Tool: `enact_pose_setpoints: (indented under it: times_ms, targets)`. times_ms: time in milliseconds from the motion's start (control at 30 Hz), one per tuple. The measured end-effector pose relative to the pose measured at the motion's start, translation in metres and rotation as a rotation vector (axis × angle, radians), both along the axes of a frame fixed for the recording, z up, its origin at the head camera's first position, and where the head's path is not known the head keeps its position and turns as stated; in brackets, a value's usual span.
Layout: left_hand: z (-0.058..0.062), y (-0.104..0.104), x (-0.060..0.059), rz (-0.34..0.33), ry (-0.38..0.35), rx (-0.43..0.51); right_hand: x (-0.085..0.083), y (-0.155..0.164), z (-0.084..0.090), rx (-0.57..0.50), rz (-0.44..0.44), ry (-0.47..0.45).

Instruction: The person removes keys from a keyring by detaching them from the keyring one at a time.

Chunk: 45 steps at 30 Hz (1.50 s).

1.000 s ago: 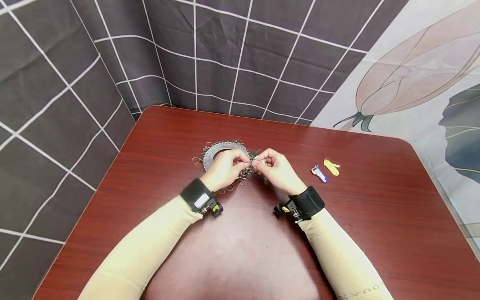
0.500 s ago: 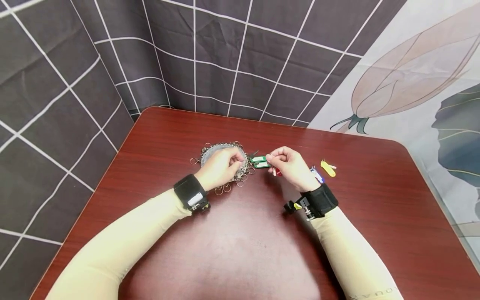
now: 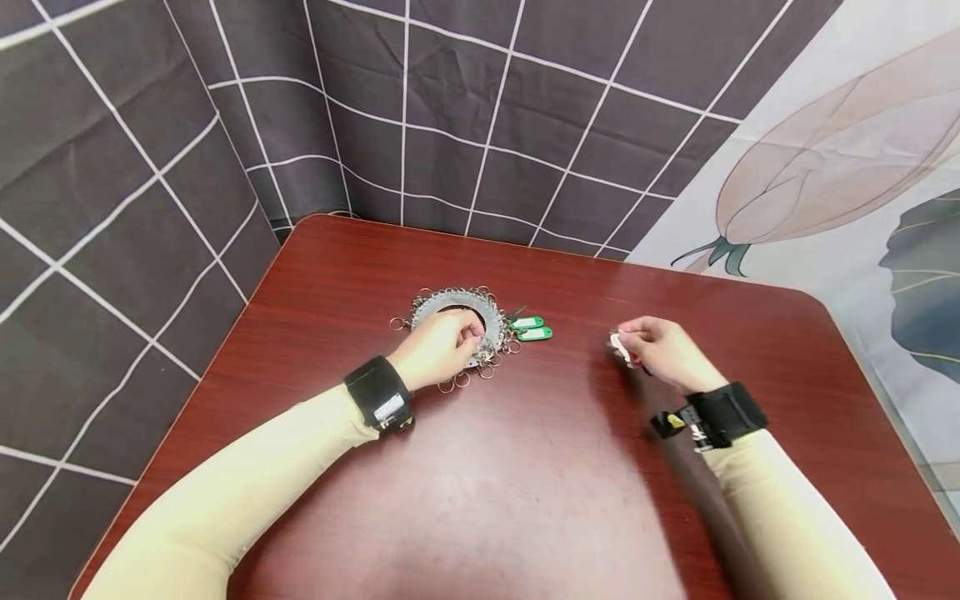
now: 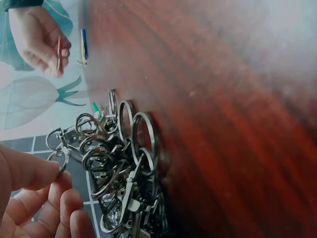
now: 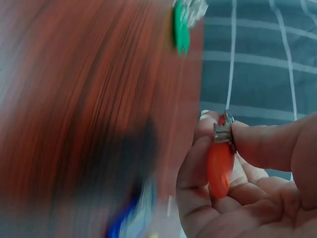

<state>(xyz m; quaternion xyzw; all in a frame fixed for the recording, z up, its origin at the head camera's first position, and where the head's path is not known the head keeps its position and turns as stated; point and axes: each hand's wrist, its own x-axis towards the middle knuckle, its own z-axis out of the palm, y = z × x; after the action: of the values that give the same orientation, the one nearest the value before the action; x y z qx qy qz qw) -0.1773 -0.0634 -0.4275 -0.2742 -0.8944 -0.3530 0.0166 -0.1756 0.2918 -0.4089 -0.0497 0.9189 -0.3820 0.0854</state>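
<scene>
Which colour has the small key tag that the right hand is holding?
The key tag is orange-red, shown best in the right wrist view, pinched by the right hand.

The head cam looks from above, forward and down, on the whole bench, w/ both forearms and the curtain wall behind. The left wrist cam sits very low and near, almost at the bench surface; it faces across the metal ring pile toward the right hand, far in its corner. So it shares the ring pile and right hand w/ the head view. The right wrist cam is very near its own fingers and blurred; it probably faces back to the green tags, seen also from the head cam.
</scene>
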Motion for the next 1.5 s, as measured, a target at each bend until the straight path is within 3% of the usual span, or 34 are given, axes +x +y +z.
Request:
enact_pose_setpoints:
  times_ms: [167, 333, 600, 867, 1067, 1233, 1367, 1500]
  targets:
    - [-0.003, 0.002, 0.003, 0.002, 0.007, -0.011, 0.017, 0.049, 0.002, 0.156, -0.061, 0.101]
    - [-0.008, 0.001, 0.003, 0.005, 0.001, -0.016, 0.025, 0.077, -0.002, 0.214, -0.088, 0.086]
    - [-0.007, -0.001, 0.004, -0.004, -0.006, -0.025, 0.025, 0.085, -0.009, 0.246, -0.093, -0.022]
    - [-0.007, -0.003, 0.006, -0.007, 0.003, -0.036, 0.028, 0.089, -0.007, 0.291, -0.093, -0.002]
    - [-0.009, -0.004, 0.006, -0.001, 0.01, -0.056, 0.027, 0.085, -0.01, 0.292, -0.106, 0.027]
    - [-0.005, -0.002, 0.004, -0.027, 0.029, -0.079, 0.025, 0.072, -0.007, 0.26, -0.109, 0.156]
    - [0.008, 0.008, 0.003, -0.049, 0.08, -0.123, 0.012, 0.037, -0.004, 0.245, -0.021, 0.276]
    - [0.017, 0.024, -0.001, -0.067, 0.184, -0.262, -0.004, -0.021, -0.002, 0.265, 0.163, 0.305]
